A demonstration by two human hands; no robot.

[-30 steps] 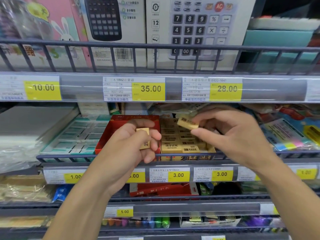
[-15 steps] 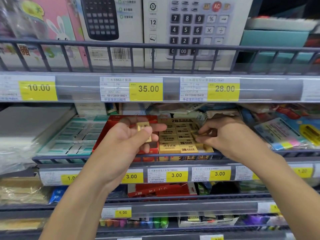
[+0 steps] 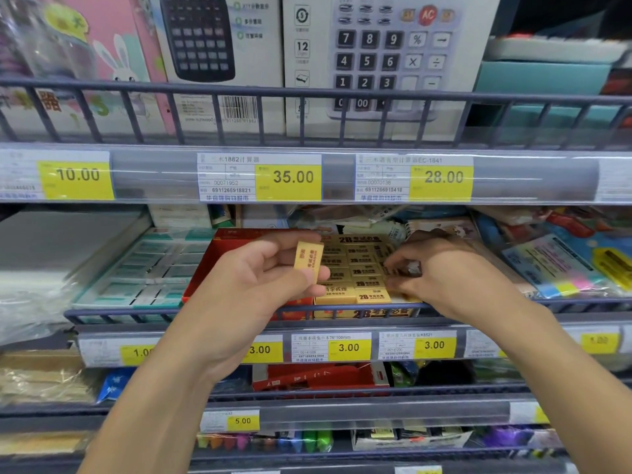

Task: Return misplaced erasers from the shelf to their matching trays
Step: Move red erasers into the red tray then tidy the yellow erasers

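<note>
While the middle wire-fronted shop shelf [image 3: 239,311] is faced, a small yellow rectangular eraser with red print [image 3: 308,260] is seen pinched in the grip of the left hand [image 3: 253,285], thumb at its lower end and fingertips behind its upper end. It is held upright, slightly tilted, above the front of the red cardboard tray [image 3: 219,260] and just left of the yellow cardboard tray of 2B erasers [image 3: 355,268]. The grip of the right hand [image 3: 441,275] is lowered onto the right edge of the yellow tray, fingers curled down among the rows of erasers; whether anything is pinched there cannot be told, since blur and the fingers themselves hide the contact. Against the frame half a second earlier, the held eraser is noted higher and turned more on end, and the right hand is found in nearly the same spot at the tray's right side. One second earlier that hand was raised with an eraser between its fingertips; no such eraser is visible in it at present. To the left a tray of teal-and-white packets [image 3: 136,271] is recorded.
</note>
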